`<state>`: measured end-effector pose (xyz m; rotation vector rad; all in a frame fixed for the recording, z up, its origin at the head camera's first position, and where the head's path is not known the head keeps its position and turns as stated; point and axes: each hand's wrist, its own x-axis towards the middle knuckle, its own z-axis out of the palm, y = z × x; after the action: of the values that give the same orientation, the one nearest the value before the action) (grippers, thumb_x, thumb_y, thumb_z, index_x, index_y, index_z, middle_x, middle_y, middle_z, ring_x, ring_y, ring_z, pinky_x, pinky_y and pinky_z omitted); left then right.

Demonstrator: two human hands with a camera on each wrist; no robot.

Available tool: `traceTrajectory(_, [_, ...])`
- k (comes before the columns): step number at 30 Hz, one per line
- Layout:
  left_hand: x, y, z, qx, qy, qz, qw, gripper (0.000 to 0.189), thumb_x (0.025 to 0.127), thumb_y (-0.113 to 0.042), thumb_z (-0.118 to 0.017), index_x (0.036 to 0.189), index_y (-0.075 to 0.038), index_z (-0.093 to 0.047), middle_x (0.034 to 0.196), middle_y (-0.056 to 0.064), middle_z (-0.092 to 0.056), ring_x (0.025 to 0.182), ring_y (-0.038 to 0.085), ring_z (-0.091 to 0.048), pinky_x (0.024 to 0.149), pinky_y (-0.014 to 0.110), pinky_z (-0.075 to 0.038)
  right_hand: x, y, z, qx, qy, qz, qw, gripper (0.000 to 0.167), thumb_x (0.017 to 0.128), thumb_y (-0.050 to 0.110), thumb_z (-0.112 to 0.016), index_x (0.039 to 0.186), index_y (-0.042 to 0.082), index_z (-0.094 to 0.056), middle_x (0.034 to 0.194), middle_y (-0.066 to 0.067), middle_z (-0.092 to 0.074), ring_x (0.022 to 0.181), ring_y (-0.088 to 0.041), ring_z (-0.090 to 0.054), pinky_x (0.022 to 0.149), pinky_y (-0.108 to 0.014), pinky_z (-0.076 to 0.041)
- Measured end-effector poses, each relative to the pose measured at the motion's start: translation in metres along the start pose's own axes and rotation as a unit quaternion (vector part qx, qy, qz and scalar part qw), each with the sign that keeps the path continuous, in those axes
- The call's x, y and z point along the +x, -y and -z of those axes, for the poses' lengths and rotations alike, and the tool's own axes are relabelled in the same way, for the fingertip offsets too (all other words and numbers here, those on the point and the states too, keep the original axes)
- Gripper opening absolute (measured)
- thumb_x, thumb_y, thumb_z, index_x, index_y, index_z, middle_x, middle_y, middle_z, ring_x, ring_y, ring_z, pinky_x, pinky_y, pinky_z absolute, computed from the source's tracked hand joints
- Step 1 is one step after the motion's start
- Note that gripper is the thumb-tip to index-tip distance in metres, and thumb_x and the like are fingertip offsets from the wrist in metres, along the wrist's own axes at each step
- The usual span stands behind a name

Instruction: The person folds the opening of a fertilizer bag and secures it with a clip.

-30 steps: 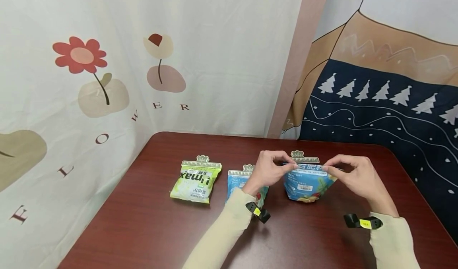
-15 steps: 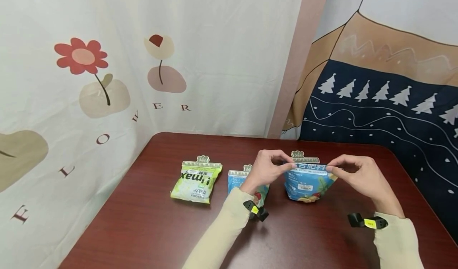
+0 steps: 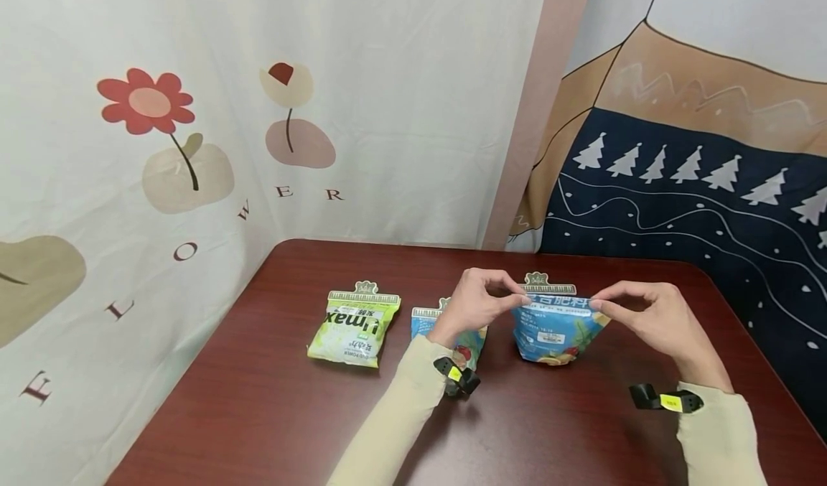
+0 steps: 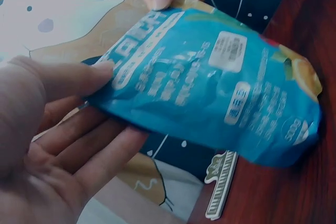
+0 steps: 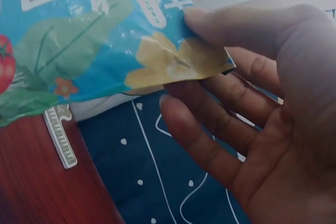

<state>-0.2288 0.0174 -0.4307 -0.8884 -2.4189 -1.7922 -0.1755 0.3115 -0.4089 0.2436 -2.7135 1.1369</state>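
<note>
A blue fertilizer bag (image 3: 554,335) stands on the table at the right in the head view, its top edge stretched between both hands. My left hand (image 3: 479,301) pinches the top left corner between thumb and fingers. At the opposite corner, my right hand (image 3: 652,317) pinches the edge the same way. In the left wrist view the bag's printed face (image 4: 210,87) shows a white label. Behind the bag lies a gold and white bag clip (image 3: 548,285), seen also in the right wrist view as a toothed clip (image 5: 62,137).
A green bag (image 3: 354,332) with a clip (image 3: 365,292) along its top lies at the left. Another blue bag (image 3: 423,325), also clipped, is partly hidden behind my left hand and wrist. The reddish-brown table (image 3: 271,414) ends at a printed curtain (image 3: 400,113).
My left hand has shifted slightly left along the bag's top edge and my right hand slightly right, exposing more of the printed top strip. The bag stays in place.
</note>
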Motion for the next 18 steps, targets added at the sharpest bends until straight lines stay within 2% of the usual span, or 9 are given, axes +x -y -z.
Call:
traceTrajectory(5, [0.0003,0.0008,0.0067,-0.001,0.013,0.003,0.9999,0.006,0.088,-0.016,-0.082,0.093,-0.013,-0.081,0.091,0.003,-0.079,0.077,0.003,-0.071,0.071,0.021,-0.057,-0.0007,-0.0042,0.0058,0.001,0.011,-0.006,0.9999,0.022,0.093,0.036,-0.077,0.105,0.017,-0.079,0.099,-0.003,-0.075,0.078,-0.008,-0.064,0.066,-0.022,-0.053])
traceTrajectory(13, [-0.0005,-0.0014,0.0056,0.014,-0.002,-0.003,0.9999,0.005,0.087,-0.016,-0.083,0.085,-0.012,-0.081,0.086,0.001,-0.078,0.07,0.004,-0.065,0.06,0.02,-0.051,-0.0011,-0.0075,0.0082,-0.007,-0.003,0.009,0.9999,0.016,0.091,0.033,-0.08,0.098,0.018,-0.081,0.089,0.003,-0.076,0.081,-0.005,-0.058,0.064,-0.022,-0.049])
traceTrajectory(18, [-0.0009,-0.0012,0.006,0.014,0.012,0.005,0.9998,0.004,0.088,-0.015,-0.082,0.089,-0.012,-0.08,0.089,0.0,-0.078,0.073,0.004,-0.067,0.065,0.02,-0.055,-0.0025,-0.0079,0.0102,-0.002,0.014,-0.017,0.9998,0.024,0.091,0.039,-0.078,0.102,0.018,-0.081,0.091,0.005,-0.077,0.082,-0.006,-0.061,0.067,-0.021,-0.051])
